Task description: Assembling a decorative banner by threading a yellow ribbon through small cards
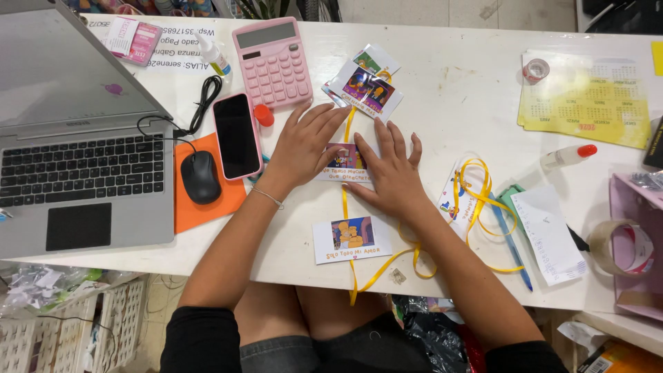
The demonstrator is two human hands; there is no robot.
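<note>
Small white cartoon photo card (343, 163) sits mid-table on the yellow satin ribbon (345, 200), which runs under it. My left hand (304, 146) and right hand (392, 171) lie flat on it, fingers spread, pressing down, probably to stick it; glue not visible. Second cartoon card (351, 239) lies nearer me, more cards (364, 88) farther up. White table (449, 90), pink calculator (273, 61), black phone in pink case (237, 135) nearby.

Under the hands (349, 159) lies a white card (343, 164) with a bright cartoon print, crossed by a yellow ribbon (387, 266). Beyond the left hand (304, 145): pink calculator (271, 61), pink-cased black phone (237, 135), black mouse (200, 177) on orange pad (207, 207). White tabletop (456, 103).
</note>
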